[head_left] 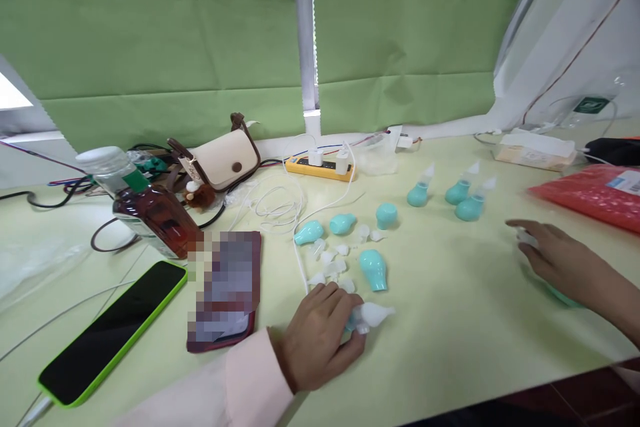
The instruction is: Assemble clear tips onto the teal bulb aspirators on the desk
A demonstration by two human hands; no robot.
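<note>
My left hand [320,333] rests on the pale green table near the front edge, fingers closed around a teal bulb with a clear white tip [373,315] that sticks out to the right. My right hand [555,255] lies at the right, fingers curled over a small clear tip [526,237], with a teal bulb [565,295] partly hidden under the wrist. Loose teal bulbs [374,269] and several clear tips [334,265] lie scattered between the hands. Three assembled bulbs with tips [457,192] stand farther back.
A phone in a green case [113,333] and a dark red wallet [225,293] lie at the left. Behind them are a bottle of brown drink [145,207], a cream handbag [223,160], a yellow power strip [320,167] with white cables, a red packet [595,193] and a box [535,150].
</note>
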